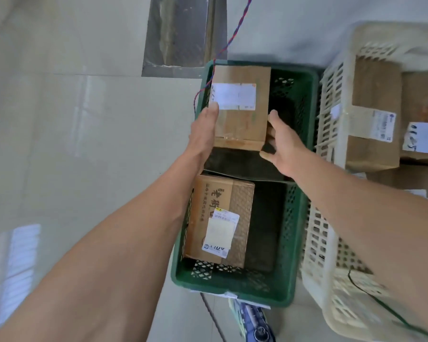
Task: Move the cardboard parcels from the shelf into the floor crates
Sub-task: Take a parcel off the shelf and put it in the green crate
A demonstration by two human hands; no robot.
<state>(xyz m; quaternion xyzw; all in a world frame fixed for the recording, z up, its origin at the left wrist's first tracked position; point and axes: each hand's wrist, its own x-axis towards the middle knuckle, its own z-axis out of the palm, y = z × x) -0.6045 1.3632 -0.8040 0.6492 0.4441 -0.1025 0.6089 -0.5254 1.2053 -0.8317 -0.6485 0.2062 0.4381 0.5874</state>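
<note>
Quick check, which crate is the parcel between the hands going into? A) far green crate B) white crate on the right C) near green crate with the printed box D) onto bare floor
A: the parcel, held between the left hand and right hand, sits over the far green crate.

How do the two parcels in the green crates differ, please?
The far parcel is between the left hand and the right hand; the near parcel lies untouched. The far parcel is plain with one white label; the near parcel has printed characters and stacked labels. Both are brown cardboard, at the left side of green crates.
</note>
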